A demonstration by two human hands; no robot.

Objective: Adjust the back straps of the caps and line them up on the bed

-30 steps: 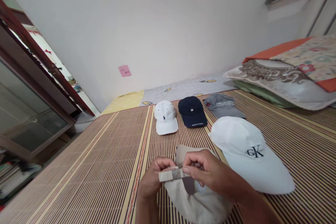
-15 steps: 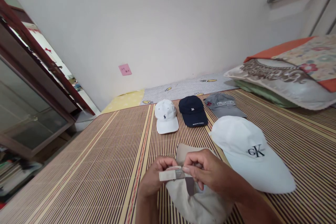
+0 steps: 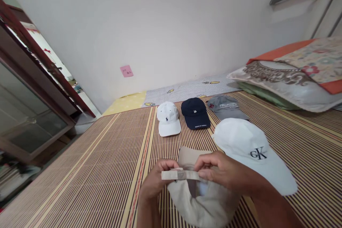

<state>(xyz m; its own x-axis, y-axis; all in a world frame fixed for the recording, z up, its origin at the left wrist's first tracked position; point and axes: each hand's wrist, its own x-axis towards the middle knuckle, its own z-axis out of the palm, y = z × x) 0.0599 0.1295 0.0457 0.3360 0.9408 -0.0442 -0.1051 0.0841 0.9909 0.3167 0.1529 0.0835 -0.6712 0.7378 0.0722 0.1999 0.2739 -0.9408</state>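
A beige cap (image 3: 205, 203) lies in front of me with its back opening toward me and its brim pointing away. Across that opening runs its beige back strap with a metal buckle (image 3: 181, 175). My left hand (image 3: 157, 176) is closed on the strap's left side, beside the buckle, where a loose strap end sticks out to the left. My right hand (image 3: 219, 169) pinches the strap on the right, a little way from the buckle. Close to my right forearm sits a large white cap (image 3: 240, 139) with black letters on its front.
A small white cap (image 3: 169, 115), a navy cap (image 3: 196, 112) and a grey cap (image 3: 227, 105) stand in a row farther back on the striped mat (image 3: 101, 171). Pillows (image 3: 283, 78) are piled at the right by the wall. A dark-framed glass door (image 3: 29, 121) is at the left.
My right hand has slid right along the strap, away from the buckle, and more strap shows between them. My left hand keeps its hold at nearly the same place.
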